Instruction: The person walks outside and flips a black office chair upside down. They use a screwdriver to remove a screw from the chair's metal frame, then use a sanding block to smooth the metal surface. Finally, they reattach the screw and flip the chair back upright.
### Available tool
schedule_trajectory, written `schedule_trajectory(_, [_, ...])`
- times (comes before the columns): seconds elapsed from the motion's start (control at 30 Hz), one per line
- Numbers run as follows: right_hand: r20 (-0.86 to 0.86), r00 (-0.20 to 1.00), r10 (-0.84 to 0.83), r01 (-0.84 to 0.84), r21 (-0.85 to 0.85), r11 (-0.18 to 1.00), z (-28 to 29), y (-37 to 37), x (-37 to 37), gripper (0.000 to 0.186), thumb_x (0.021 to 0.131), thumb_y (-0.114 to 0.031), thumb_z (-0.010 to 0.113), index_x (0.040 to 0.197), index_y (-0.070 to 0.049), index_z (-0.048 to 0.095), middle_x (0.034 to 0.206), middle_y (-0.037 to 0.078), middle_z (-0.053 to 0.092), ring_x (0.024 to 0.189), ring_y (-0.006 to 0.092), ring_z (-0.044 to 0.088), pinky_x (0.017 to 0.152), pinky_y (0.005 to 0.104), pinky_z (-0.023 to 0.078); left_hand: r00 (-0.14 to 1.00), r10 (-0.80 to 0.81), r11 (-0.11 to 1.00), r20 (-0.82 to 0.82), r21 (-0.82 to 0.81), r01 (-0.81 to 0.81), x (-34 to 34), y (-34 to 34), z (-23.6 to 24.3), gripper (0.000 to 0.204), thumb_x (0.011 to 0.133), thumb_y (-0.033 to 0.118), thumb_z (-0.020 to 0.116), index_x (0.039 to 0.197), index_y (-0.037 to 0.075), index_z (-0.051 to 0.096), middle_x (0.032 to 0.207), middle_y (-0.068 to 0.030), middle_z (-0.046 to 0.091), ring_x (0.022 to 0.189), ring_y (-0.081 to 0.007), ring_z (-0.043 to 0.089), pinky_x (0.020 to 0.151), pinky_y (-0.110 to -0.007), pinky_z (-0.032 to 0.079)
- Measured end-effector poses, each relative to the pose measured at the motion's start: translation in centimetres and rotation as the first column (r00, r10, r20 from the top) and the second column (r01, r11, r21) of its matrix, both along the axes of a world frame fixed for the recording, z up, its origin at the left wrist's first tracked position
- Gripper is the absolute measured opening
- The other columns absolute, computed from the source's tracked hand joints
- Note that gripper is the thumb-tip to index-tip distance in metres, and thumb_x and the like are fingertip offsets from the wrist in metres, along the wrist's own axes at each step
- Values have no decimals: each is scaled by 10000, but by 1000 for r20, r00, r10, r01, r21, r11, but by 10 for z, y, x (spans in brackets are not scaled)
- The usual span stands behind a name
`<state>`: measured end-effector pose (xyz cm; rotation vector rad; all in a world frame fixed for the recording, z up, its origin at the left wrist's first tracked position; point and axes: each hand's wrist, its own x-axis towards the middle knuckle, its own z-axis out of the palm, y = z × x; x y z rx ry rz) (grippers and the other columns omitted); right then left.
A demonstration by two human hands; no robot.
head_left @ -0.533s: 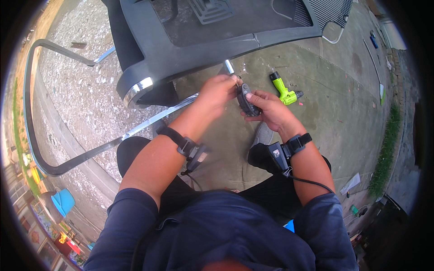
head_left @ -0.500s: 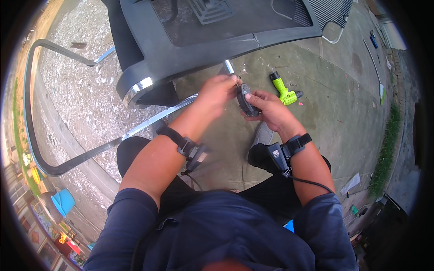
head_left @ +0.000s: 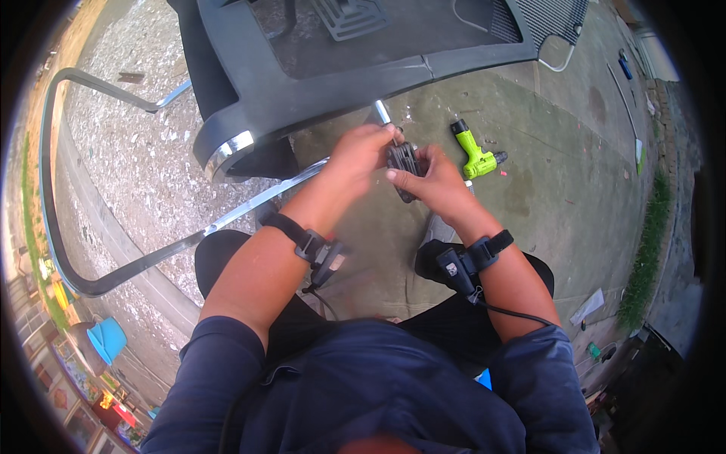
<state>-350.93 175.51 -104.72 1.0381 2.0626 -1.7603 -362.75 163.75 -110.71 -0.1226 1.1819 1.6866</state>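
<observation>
In front of me my right hand (head_left: 437, 181) grips a dark folding hex key set (head_left: 404, 172), its thumb lying across the near side. The narrow bars lie side by side in the holder. My left hand (head_left: 364, 155) is closed, its fingertips pinching at the far end of the set. What exactly lies between those fingertips is too small to make out. Just beyond them, a short shiny metal tube (head_left: 383, 112) sticks out below the edge of a black mesh-backed chair (head_left: 318, 94).
A lime-green cordless drill (head_left: 476, 155) lies on the ground to the right. The chair's bent chrome frame (head_left: 159, 253) reaches across the left side. Farther off are a striped mesh seat (head_left: 556, 26), a blue bucket (head_left: 107, 339) and a grass strip (head_left: 649, 250).
My right hand has turned the hex key set so that its row of bars faces up, and its thumb has moved left. The left hand stays nearly in place.
</observation>
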Motion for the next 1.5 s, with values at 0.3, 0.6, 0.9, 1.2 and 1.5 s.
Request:
schedule_trajectory(0.3, [-2,999,-46,45,-202,978,-10,13,3,444,781,-281,829,1056,-27,590,842,40,636,696,98,592,581,237,455,999,39,999,-27,-37,-40,4,5,12,195,977,204,582,947,23,648,925,-54,646,872,-175,621,819,-342,495])
schedule_trajectory(0.6, [-86,991,105,-86,203,975,-17,4,4,371,811,-276,803,952,-39,554,746,14,594,615,87,556,518,256,447,997,-40,992,-72,-124,30,0,1,6,171,913,218,687,951,64,623,904,-58,666,812,-164,647,750,-309,519])
schedule_trajectory(0.9, [80,994,-76,100,-350,932,-24,16,8,399,978,-429,521,1143,-74,595,984,90,652,863,194,644,735,350,522,997,-21,991,-76,-134,10,3,3,16,200,958,213,629,947,13,621,880,-76,643,802,-186,632,733,-327,495])
schedule_trajectory(1.2, [80,995,-53,88,-543,835,-20,17,9,450,944,-412,607,1183,-34,565,1080,107,649,1010,236,649,820,383,527,999,19,998,-29,-62,-21,4,3,12,203,971,205,609,1003,6,630,927,-84,652,846,-194,638,783,-328,501])
schedule_trajectory(1.5, [-55,995,-85,81,-77,994,-21,6,2,484,763,-243,860,1043,-21,533,838,34,615,733,110,607,655,262,514,999,37,994,-33,-106,-41,7,1,10,227,922,230,688,947,14,624,908,-81,641,824,-186,626,733,-338,522])
